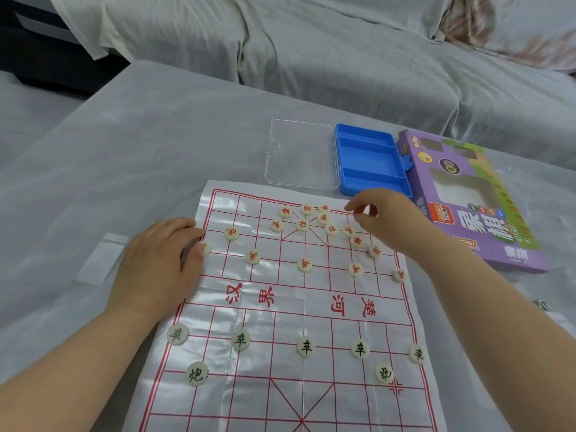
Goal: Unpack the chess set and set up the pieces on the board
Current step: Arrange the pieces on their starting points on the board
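Left hand (156, 263) lies flat on the board (280, 307), fingers straight, thumb touching a piece (206, 248). Right hand (383, 219) has its fingertips pinched together; I cannot tell whether they hold anything.

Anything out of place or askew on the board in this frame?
Yes. The red pieces at the far end are bunched unevenly round the palace, several off the line crossings, rather than spread along the back row. The board sheet is creased along its folds. The black pieces nearer the camera look orderly.
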A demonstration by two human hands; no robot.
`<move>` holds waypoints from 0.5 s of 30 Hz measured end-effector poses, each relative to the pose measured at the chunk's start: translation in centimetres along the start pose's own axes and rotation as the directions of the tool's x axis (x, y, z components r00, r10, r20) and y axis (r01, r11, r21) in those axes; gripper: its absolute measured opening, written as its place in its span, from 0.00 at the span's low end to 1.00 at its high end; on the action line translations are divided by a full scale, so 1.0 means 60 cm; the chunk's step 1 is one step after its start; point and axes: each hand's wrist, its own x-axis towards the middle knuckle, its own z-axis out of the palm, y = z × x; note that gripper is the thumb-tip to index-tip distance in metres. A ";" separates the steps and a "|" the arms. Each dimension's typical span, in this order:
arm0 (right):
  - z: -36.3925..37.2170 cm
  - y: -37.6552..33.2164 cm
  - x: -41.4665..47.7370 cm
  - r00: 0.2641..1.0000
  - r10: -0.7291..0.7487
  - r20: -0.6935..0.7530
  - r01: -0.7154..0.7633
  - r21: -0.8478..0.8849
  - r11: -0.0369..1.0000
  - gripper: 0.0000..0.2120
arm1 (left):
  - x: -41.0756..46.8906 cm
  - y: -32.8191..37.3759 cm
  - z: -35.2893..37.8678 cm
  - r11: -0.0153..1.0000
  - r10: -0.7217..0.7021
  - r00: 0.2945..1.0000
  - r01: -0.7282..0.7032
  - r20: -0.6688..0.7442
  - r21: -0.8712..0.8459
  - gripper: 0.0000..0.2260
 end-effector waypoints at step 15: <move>-0.004 0.058 -0.033 0.985 0.125 0.123 -0.129 0.031 0.991 0.12 | 0.003 0.009 -0.004 0.999 -0.014 1.000 0.014 0.022 0.034 0.28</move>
